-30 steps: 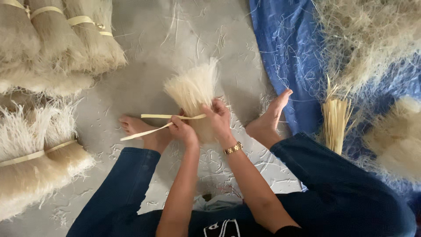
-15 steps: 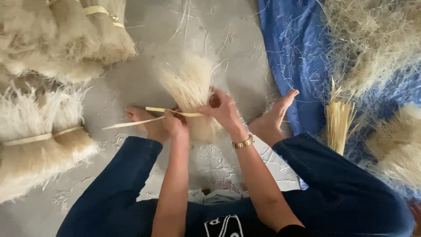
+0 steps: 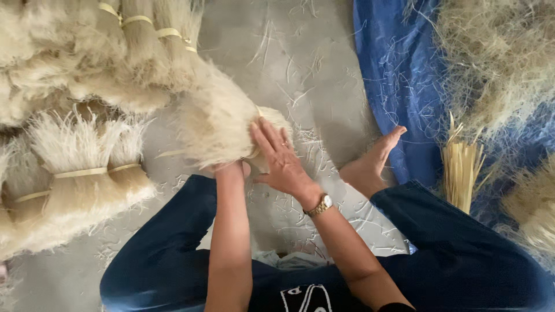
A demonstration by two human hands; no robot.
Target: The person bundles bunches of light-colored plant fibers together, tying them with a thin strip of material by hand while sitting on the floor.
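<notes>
Down between my knees, my right hand lies flat on a pale fibre bundle, fingers spread and pressed on its lower end, not curled round it. My left hand is mostly hidden beneath that bundle; only its heel shows at the lower edge, so I cannot tell how far its fingers are closed or whether they grip anything. The bundle leans up and to the left over the grey floor, blurred, its fluffy end reaching toward the heap at upper left. A gold watch sits on my right wrist.

Beside me on the left lie tied bundles, each cinched with a flat tan band, their frayed tops fanning upward. More banded bundles are stacked along the top left, with narrow yellowish strips round their necks. None carries a label or a sign that I can see.

My right foot rests bare on the floor, toes touching the edge of a blue sheet. On that sheet stands a small sheaf of yellow strips, upright, and loose fibre is piled across the upper right corner. Stray strands litter the floor around my legs, which are in dark blue trousers.
</notes>
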